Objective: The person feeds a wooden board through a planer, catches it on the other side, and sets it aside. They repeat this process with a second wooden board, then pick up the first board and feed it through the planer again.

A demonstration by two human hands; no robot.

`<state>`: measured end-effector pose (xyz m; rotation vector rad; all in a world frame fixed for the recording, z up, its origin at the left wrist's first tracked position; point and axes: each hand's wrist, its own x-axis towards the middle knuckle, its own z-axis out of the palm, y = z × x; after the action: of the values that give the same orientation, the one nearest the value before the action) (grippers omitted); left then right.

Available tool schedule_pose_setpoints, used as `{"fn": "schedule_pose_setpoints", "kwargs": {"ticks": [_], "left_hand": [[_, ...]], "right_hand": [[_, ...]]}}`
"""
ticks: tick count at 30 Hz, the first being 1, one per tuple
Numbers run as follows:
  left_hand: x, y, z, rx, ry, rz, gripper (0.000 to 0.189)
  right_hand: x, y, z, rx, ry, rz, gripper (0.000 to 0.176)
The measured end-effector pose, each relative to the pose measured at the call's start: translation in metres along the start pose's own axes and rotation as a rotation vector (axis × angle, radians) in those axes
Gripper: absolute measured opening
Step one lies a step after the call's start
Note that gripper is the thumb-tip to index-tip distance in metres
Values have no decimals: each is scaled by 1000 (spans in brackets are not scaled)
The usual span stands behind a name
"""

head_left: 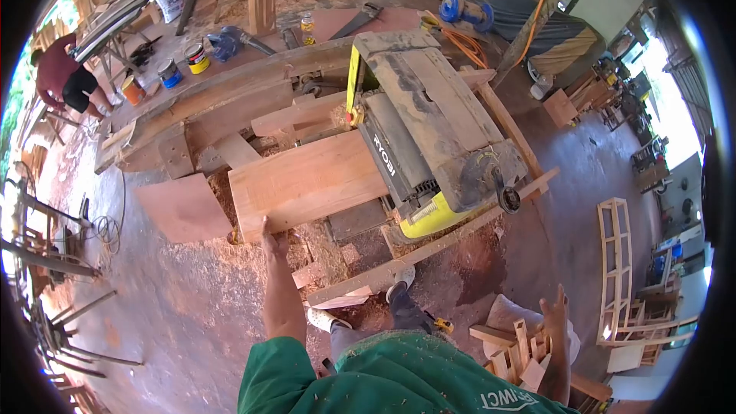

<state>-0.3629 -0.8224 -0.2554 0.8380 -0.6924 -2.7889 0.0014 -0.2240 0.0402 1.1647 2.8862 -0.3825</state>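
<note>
Board of reddish-brown wood [307, 184], flat and rectangular, left of centre, meets that dusty grey-and-lime planer [414, 130]; the left hand [274, 241] grasps its edge; the right hand [555, 316], lower right, is released, fingers spread.

The single head view is looking forward and steeply down from the wearer's own height, facing the planer [429, 107] from its near side. It is sitting close enough to take in the whole planer, with the wide, round lens bending the workshop around it.
</note>
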Motion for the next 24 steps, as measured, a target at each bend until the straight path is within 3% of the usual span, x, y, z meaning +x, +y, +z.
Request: {"fn": "schedule_pose_setpoints", "kwargs": {"ticks": [5, 7, 14, 20, 22, 24], "left_hand": [[-2, -14, 5, 23, -41, -64, 30], [3, -24, 5, -56, 74, -136, 33], [-4, -41, 20, 65, 119, -211, 41], [-7, -57, 27, 167, 66, -262, 55], [-8, -60, 29, 217, 81, -307, 69], [-10, -63, 31, 226, 89, -315, 71]], "right_hand": [[-20, -3, 3, 23, -48, 85, 65], [-18, 1, 9, 22, -48, 91, 64], [-12, -19, 4, 55, -21, 43, 63], [-12, -10, 4, 74, -20, 60, 63], [-13, -5, 7, 55, -13, 52, 63], [-16, -5, 10, 82, 25, -46, 63]]}}
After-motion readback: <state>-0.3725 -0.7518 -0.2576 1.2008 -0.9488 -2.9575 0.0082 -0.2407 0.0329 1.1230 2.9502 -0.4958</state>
